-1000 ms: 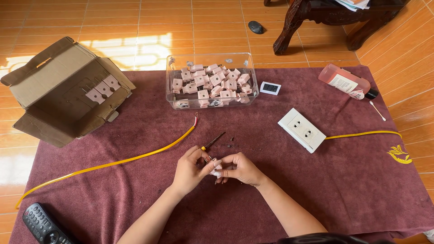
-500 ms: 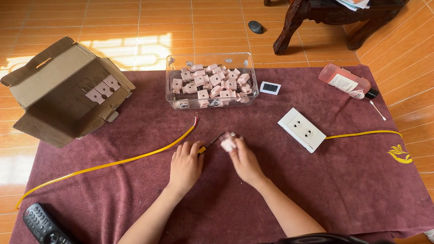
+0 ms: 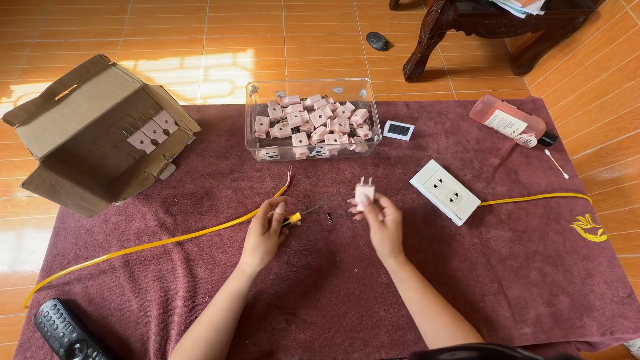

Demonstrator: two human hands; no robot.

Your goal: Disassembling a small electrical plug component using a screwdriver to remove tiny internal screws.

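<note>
On the maroon cloth, a clear bin of pink plugs sits ahead of me, with a white socket to its right. My right hand pinches 1 pink plug, prongs up, above the cloth. My left hand curls around a small yellow-handled screwdriver beside the yellow cable.

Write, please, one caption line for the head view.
Right hand lifts a pink plug; left hand takes a small screwdriver beside a yellow cable.
</note>
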